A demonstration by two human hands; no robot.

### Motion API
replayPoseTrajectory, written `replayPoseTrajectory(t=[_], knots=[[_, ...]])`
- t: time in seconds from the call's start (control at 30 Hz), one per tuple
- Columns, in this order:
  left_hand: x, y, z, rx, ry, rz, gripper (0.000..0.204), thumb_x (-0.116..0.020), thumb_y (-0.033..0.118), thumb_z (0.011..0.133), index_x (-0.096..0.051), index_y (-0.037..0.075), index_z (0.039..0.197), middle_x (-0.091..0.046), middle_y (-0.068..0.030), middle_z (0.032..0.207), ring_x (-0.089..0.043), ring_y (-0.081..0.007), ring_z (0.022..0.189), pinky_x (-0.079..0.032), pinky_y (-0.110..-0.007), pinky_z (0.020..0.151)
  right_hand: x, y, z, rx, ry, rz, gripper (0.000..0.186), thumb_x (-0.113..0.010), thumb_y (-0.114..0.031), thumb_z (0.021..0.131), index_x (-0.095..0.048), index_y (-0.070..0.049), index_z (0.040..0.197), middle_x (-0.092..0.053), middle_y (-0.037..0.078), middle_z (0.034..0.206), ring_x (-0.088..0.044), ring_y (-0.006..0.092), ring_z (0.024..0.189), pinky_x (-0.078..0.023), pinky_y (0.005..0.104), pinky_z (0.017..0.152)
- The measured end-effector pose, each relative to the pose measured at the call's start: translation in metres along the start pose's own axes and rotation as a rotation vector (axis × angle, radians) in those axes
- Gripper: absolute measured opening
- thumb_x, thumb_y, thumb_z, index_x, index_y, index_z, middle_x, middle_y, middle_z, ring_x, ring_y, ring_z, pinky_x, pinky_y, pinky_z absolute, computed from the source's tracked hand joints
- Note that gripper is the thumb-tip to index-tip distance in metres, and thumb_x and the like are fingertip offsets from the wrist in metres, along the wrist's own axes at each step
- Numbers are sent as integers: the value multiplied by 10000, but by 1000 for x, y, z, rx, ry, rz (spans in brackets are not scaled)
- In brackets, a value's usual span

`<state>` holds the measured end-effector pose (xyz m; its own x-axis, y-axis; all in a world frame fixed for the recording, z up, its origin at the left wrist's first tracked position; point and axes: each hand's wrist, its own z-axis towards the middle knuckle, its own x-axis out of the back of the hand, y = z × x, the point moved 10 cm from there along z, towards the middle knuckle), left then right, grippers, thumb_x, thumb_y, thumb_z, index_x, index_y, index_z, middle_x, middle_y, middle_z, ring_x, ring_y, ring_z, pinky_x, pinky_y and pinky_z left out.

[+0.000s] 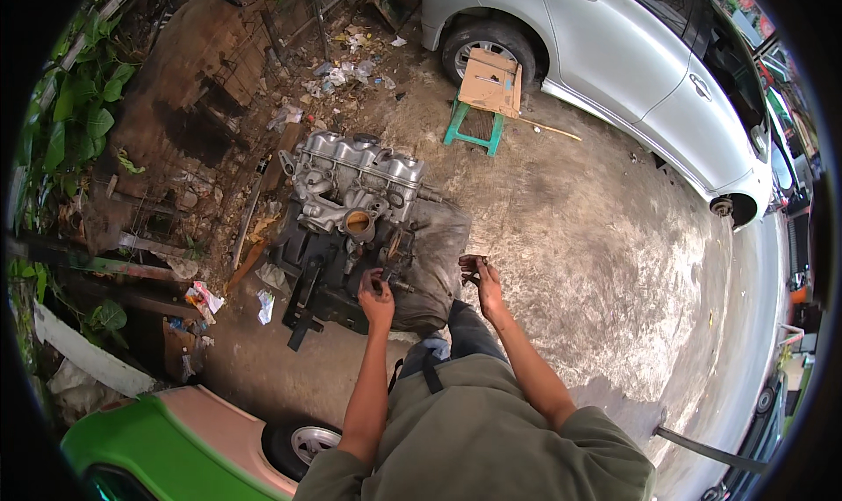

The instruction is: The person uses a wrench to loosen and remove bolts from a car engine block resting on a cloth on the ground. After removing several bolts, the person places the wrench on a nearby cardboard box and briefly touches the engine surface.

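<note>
A greasy engine (351,211) with a silver ribbed top cover (360,161) stands just ahead of me. Over its near, dark side my left hand (377,301) is held with thumb and fingers bent toward each other in a pinch; what lies between them, if anything, is too small to make out. To the right of the engine, beside a dark grimy sheet (437,246), my right hand (483,282) hangs in the air. Its blackened fingers are loosely curled and apart, with nothing plainly held. A round brownish opening (358,224) shows on the engine's near face.
A green stool (474,139) bearing a flat cardboard piece (489,82) stands beside a silver car (605,45). A thin stick (553,130) lies on the concrete. Litter (338,75) and planks border the left. A green car (158,448) is close at lower left.
</note>
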<state>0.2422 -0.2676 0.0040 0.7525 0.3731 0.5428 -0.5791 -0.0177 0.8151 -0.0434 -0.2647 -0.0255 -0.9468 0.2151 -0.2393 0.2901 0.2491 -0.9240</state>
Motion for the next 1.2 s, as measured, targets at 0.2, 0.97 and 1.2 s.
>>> replayPoseTrajectory(t=[0.2,0.97,1.2], knots=[[-20,30,-45,-25,-235,-156,194,-527,42,832,-602,-18,1001,-607,-169,872,-592,-292,777,-475,-405,706,31,-37,-29,215,186,-344,500,-396,-451,996,-622,-25,1128,-514,54,801,-489,152,736,-425,293,693],[-199,180,-133,330,-365,-599,259,-483,224,918,-621,45,1044,-644,-72,750,-627,-151,722,-478,-281,661,217,-89,-35,-111,-206,120,306,-571,-40,892,-527,28,1187,-662,152,975,-638,193,784,-496,301,729],[-274,229,-147,393,-474,-671,237,-478,216,933,-629,55,1018,-651,-59,733,-626,-147,693,-479,-285,644,308,-144,25,-23,-170,119,257,-532,-97,904,-511,18,1133,-656,144,918,-645,206,762,-498,308,710]])
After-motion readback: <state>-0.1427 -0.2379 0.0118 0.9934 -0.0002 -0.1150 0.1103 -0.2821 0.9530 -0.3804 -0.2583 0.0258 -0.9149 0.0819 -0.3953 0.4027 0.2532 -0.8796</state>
